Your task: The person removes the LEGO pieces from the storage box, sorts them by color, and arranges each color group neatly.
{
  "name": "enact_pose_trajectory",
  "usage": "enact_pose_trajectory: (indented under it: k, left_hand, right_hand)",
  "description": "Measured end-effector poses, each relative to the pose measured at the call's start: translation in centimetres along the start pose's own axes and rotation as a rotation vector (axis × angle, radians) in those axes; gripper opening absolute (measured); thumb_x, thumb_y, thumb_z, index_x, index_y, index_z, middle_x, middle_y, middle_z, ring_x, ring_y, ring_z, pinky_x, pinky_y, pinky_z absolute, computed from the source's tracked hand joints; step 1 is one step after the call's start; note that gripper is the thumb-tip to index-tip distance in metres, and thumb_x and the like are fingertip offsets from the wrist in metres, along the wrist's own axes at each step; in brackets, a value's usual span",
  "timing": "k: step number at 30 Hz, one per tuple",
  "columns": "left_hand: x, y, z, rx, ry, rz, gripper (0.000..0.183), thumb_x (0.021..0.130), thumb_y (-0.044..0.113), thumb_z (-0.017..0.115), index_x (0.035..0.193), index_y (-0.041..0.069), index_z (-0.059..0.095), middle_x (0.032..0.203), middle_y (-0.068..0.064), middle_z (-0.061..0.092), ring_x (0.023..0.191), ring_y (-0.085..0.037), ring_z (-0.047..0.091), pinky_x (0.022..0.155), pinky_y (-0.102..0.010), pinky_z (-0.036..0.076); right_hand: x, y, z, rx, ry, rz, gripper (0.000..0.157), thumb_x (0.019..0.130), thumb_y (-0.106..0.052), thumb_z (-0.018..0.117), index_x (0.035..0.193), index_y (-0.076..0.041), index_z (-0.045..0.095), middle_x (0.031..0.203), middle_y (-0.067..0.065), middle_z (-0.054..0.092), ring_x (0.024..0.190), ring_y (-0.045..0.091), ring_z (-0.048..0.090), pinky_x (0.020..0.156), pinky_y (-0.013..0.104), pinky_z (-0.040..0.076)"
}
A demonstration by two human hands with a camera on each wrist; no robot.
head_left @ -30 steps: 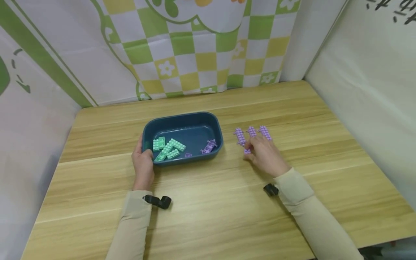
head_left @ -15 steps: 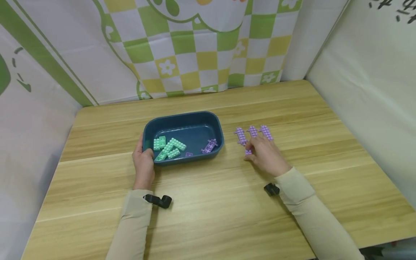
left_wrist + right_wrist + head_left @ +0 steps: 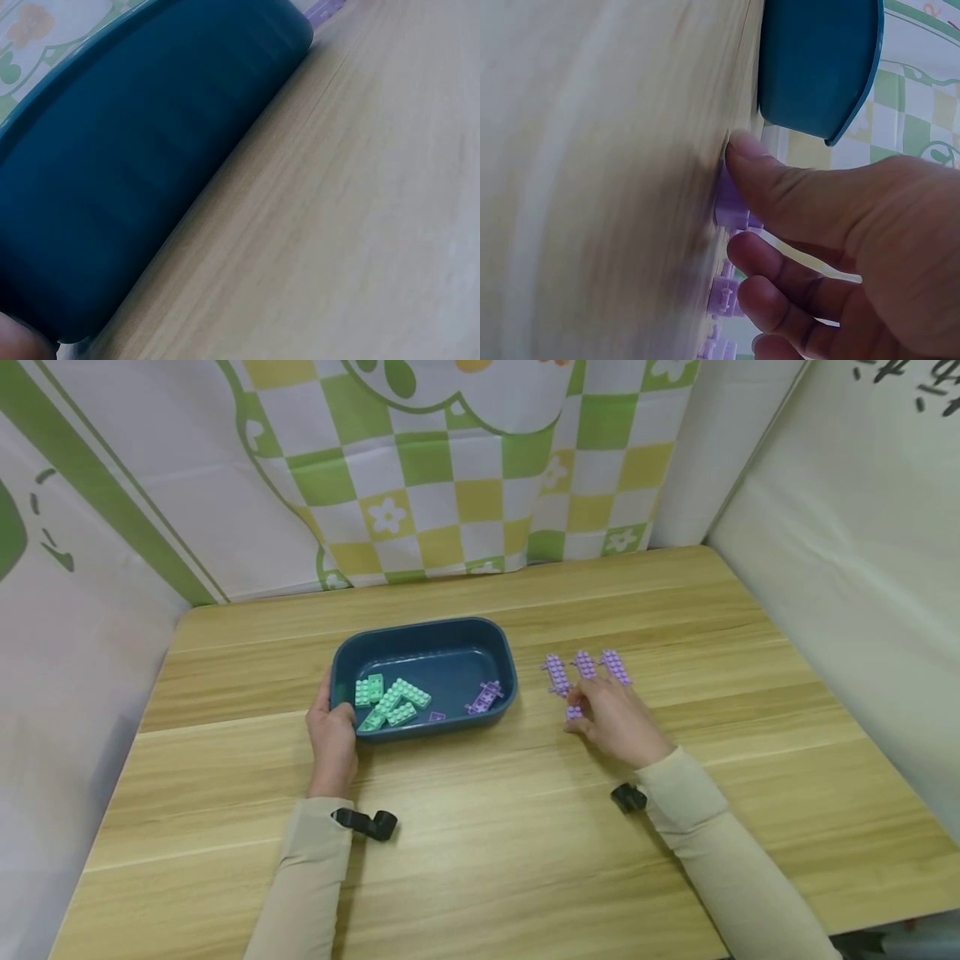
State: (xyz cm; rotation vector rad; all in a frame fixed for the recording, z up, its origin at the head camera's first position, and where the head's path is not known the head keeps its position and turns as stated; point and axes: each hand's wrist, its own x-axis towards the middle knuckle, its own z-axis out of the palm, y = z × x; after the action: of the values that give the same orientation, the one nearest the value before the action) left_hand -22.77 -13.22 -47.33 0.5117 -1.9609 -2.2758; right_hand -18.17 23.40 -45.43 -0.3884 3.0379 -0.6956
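Note:
At its left end, a dark blue plastic bin (image 3: 442, 668) is held by my left hand (image 3: 332, 743), with the thumb at the rim. Several mint-green studded toy bricks (image 3: 412, 693) lie in the bin's left part. A purple studded piece with side pegs (image 3: 483, 697) and a small purple piece (image 3: 437, 717) lie there too. My right hand (image 3: 618, 718) pinches a small purple toy brick (image 3: 573, 712) at the table surface, partly hidden by the fingers. The right wrist view shows this brick (image 3: 731, 202) between thumb and fingers.
Just beyond my right hand, three purple studded pieces (image 3: 557, 675) with side pegs lie in a row on the wooden table (image 3: 480, 835). A checkered curtain (image 3: 480, 502) hangs behind the table. White panels (image 3: 840, 560) stand along both sides.

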Motion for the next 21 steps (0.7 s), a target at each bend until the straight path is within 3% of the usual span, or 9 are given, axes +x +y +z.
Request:
enact_pose_trajectory:
  k: [9,13,15,21]
  left_hand:
    - [0.0,0.0,0.1,-0.007,0.005,0.002,0.081,0.076,-0.016,0.034,0.151,0.014,0.035,0.155,0.004,0.034,0.14,-0.007,0.024,0.109,-0.024,0.028]
    - [0.1,0.0,0.1,-0.012,-0.003,0.009,0.08,0.076,-0.016,0.034,0.151,0.013,0.035,0.155,0.003,0.033,0.141,-0.007,0.023,0.109,-0.024,0.028]
    - [0.1,0.1,0.1,-0.008,-0.008,0.008,0.08,0.077,-0.016,0.034,0.151,0.014,0.034,0.156,0.004,0.032,0.141,-0.007,0.022,0.11,-0.024,0.027]
    - [-0.1,0.1,-0.1,-0.01,-0.011,0.008,0.081,0.077,-0.016,0.033,0.152,0.014,0.034,0.156,0.003,0.031,0.141,-0.007,0.021,0.111,-0.024,0.026]
  right_hand:
    - [-0.2,-0.2,-0.7,0.006,0.008,0.012,0.04,0.076,-0.022,0.081,0.107,-0.002,0.065,0.097,0.011,0.063,0.09,0.026,0.056,0.084,0.046,0.044]
    - [0.1,-0.6,-1.7,-0.009,0.008,-0.021,0.039,0.08,-0.024,0.079,0.109,-0.001,0.065,0.099,0.013,0.064,0.091,0.028,0.056,0.082,0.047,0.044]
    - [0.6,-1.2,-2.2,-0.022,0.026,-0.051,0.038,0.082,-0.025,0.077,0.108,0.0,0.065,0.097,0.014,0.065,0.09,0.028,0.056,0.087,0.048,0.043]
    - [2.5,-4.5,-3.4,-0.068,0.068,-0.103,0.036,0.086,-0.031,0.072,0.109,-0.003,0.067,0.098,0.01,0.065,0.091,0.025,0.055,0.08,0.042,0.045]
